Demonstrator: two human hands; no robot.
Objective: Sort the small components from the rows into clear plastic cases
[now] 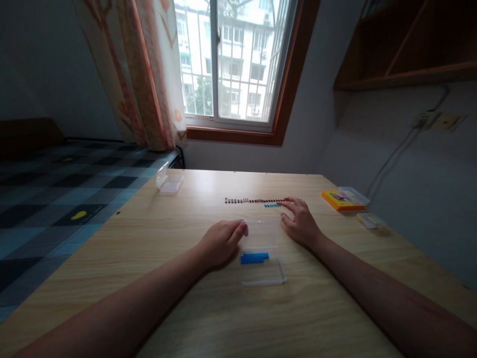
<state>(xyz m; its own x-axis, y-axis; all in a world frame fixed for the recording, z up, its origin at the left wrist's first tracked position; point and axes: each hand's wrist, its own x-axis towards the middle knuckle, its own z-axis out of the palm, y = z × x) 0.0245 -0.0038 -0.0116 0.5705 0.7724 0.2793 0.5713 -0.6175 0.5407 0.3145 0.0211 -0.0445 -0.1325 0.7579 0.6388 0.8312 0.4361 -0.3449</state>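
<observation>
My left hand (222, 242) rests just left of an open clear plastic case, its fingers curled and the thumb pressed in. Something pale shows at the thumb tip, too small to make out. My right hand (301, 224) is stretched over the table with fingers and thumb apart. Its fingertips touch or hover at the right end of a short row of small blue pieces (271, 205). Just behind runs a longer row of small dark pieces (255, 201). Between my forearms lies the clear case (265, 281), with blue strips (253, 258) in its near half.
All this sits on a light wooden table (156, 268). Another open clear case (171, 184) stands at the far left. An orange-yellow box (343, 200) and a small clear case (368, 220) lie near the right edge. A bed (74, 194) adjoins the left side.
</observation>
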